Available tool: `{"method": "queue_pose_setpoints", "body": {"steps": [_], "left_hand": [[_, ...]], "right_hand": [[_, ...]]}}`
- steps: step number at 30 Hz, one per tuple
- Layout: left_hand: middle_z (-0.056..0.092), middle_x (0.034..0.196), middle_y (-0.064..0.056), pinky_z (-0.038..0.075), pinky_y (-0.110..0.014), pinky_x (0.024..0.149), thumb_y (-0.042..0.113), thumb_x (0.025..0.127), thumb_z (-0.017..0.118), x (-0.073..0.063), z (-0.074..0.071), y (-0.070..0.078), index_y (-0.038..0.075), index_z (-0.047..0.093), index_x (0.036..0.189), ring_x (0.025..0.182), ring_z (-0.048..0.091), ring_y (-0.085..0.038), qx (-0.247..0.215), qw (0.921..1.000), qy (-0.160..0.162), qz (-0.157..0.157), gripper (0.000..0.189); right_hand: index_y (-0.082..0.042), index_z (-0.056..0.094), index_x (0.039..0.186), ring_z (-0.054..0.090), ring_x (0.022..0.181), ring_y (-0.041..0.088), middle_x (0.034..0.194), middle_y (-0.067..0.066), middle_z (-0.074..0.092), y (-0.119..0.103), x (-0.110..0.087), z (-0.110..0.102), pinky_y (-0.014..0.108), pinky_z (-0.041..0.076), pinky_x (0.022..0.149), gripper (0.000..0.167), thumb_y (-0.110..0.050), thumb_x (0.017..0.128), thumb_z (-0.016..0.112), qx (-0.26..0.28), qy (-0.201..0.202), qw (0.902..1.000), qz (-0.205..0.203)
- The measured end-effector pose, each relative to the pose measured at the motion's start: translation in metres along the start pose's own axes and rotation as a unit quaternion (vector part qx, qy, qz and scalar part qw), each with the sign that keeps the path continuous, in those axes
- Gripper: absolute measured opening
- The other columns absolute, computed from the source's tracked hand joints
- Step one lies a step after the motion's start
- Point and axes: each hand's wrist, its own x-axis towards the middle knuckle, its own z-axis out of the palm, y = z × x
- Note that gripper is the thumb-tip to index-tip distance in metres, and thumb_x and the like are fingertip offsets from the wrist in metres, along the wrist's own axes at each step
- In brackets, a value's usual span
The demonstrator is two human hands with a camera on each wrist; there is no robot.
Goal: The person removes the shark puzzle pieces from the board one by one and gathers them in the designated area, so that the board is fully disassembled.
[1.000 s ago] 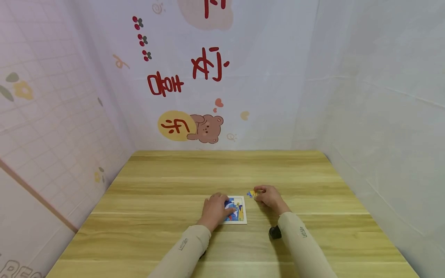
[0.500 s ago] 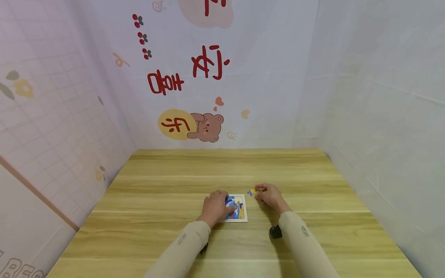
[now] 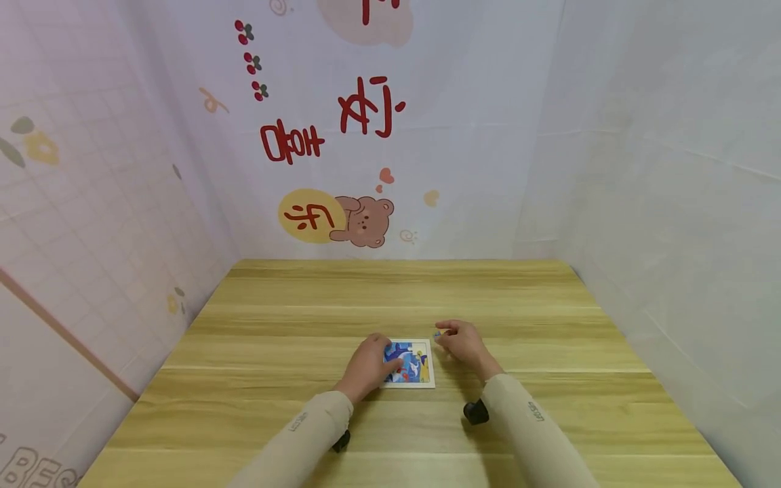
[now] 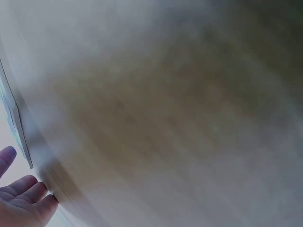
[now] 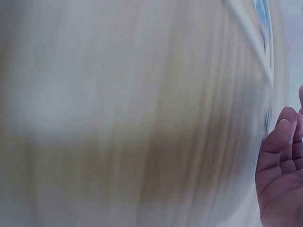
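Wood tabletop (image 3: 317, 291); puzzle board (image 3: 430, 364) mostly filled, I judge; blue piece (image 3: 437, 335) just beyond its far-right corner awaits placing. Left hand (image 3: 367, 364) loose across its left side; right hand (image 3: 465, 342) at the piece, pinch unclear.

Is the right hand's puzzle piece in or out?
Out: the puzzle piece is at the right hand, outside the white-bordered puzzle board.
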Motion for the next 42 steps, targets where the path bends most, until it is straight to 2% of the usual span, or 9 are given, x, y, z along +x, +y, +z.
{"method": "queue_pose_setpoints", "body": {"steps": [3, 9, 11, 16, 19, 22, 26, 31, 42], "left_hand": [[0.056, 0.131, -0.021, 0.044, -0.050, 0.100, 0.032, 0.091, 0.073, 0.000, -0.001, 0.001, -0.004, 0.063, 0.123, 0.118, 0.056, -0.036, 0.006, 1.0000, 0.001, -0.007, 0.049], [0.059, 0.127, -0.020, 0.045, -0.049, 0.099, 0.032, 0.090, 0.075, 0.001, 0.003, 0.002, -0.003, 0.065, 0.119, 0.115, 0.058, -0.036, 0.023, 0.9995, 0.019, -0.010, 0.047], [0.060, 0.125, -0.020, 0.045, -0.049, 0.099, 0.031, 0.090, 0.075, 0.001, 0.004, 0.003, -0.004, 0.065, 0.118, 0.114, 0.058, -0.036, 0.030, 0.9993, 0.022, -0.009, 0.046], [0.061, 0.121, -0.021, 0.047, -0.048, 0.097, 0.029, 0.089, 0.076, 0.000, 0.005, 0.004, -0.004, 0.066, 0.115, 0.111, 0.059, -0.035, 0.044, 0.9988, 0.022, -0.005, 0.043], [0.061, 0.121, -0.021, 0.047, -0.048, 0.096, 0.029, 0.089, 0.076, -0.001, 0.005, 0.005, -0.003, 0.067, 0.113, 0.111, 0.059, -0.036, 0.048, 0.9986, 0.022, -0.003, 0.041], [0.061, 0.121, -0.021, 0.047, -0.048, 0.096, 0.029, 0.089, 0.076, -0.002, 0.004, 0.006, -0.003, 0.066, 0.113, 0.112, 0.058, -0.036, 0.048, 0.9986, 0.021, -0.002, 0.041], [0.061, 0.121, -0.021, 0.048, -0.049, 0.095, 0.028, 0.089, 0.076, -0.003, 0.004, 0.005, -0.002, 0.067, 0.113, 0.112, 0.058, -0.036, 0.045, 0.9987, 0.022, -0.004, 0.040], [0.061, 0.119, -0.019, 0.049, -0.048, 0.093, 0.030, 0.089, 0.076, -0.001, 0.007, 0.005, -0.001, 0.067, 0.112, 0.109, 0.059, -0.035, 0.055, 0.9982, 0.026, -0.003, 0.040], [0.060, 0.120, -0.018, 0.047, -0.048, 0.095, 0.031, 0.089, 0.076, 0.003, 0.011, 0.002, 0.000, 0.066, 0.112, 0.111, 0.058, -0.034, 0.057, 0.9982, 0.020, -0.010, 0.040]], "right_hand": [[0.002, 0.063, 0.127, 0.049, 0.057, 0.017, 0.082, 0.008, 0.060, -0.005, -0.002, 0.014, 0.027, 0.041, 0.053, 0.036, -0.005, 0.093, 0.066, 0.015, -0.012, 0.9998, 0.000], [0.003, 0.067, 0.121, 0.052, 0.068, 0.016, 0.083, 0.006, 0.061, -0.008, -0.009, 0.033, 0.026, 0.042, 0.058, 0.032, -0.005, 0.091, 0.068, 0.005, -0.021, 0.9995, -0.022], [0.003, 0.068, 0.119, 0.053, 0.072, 0.017, 0.085, 0.006, 0.062, -0.007, -0.010, 0.036, 0.026, 0.043, 0.060, 0.030, -0.005, 0.090, 0.068, 0.008, -0.020, 0.9996, -0.018], [-0.002, 0.072, 0.114, 0.054, 0.081, 0.018, 0.096, 0.005, 0.068, -0.004, -0.010, 0.039, 0.027, 0.045, 0.068, 0.025, -0.008, 0.089, 0.071, -0.025, -0.015, 0.9996, -0.003], [-0.004, 0.072, 0.114, 0.054, 0.082, 0.019, 0.096, 0.005, 0.066, -0.004, -0.010, 0.040, 0.029, 0.046, 0.070, 0.026, -0.009, 0.088, 0.072, -0.040, -0.018, 0.9990, 0.002], [-0.005, 0.072, 0.115, 0.055, 0.084, 0.020, 0.097, 0.005, 0.065, -0.006, -0.010, 0.041, 0.033, 0.047, 0.074, 0.027, -0.009, 0.088, 0.072, -0.050, -0.019, 0.9985, 0.008], [-0.007, 0.073, 0.115, 0.058, 0.093, 0.021, 0.107, 0.007, 0.068, -0.008, -0.011, 0.043, 0.040, 0.049, 0.085, 0.027, -0.010, 0.088, 0.073, -0.065, -0.020, 0.9976, 0.013], [-0.006, 0.074, 0.113, 0.060, 0.104, 0.026, 0.116, 0.011, 0.068, -0.009, -0.010, 0.043, 0.046, 0.049, 0.092, 0.025, -0.009, 0.088, 0.073, -0.080, -0.023, 0.9965, 0.010], [-0.003, 0.072, 0.117, 0.056, 0.117, 0.035, 0.125, 0.014, 0.064, -0.014, -0.007, 0.037, 0.052, 0.044, 0.099, 0.031, -0.006, 0.086, 0.071, -0.106, -0.082, 0.9909, -0.011]]}}
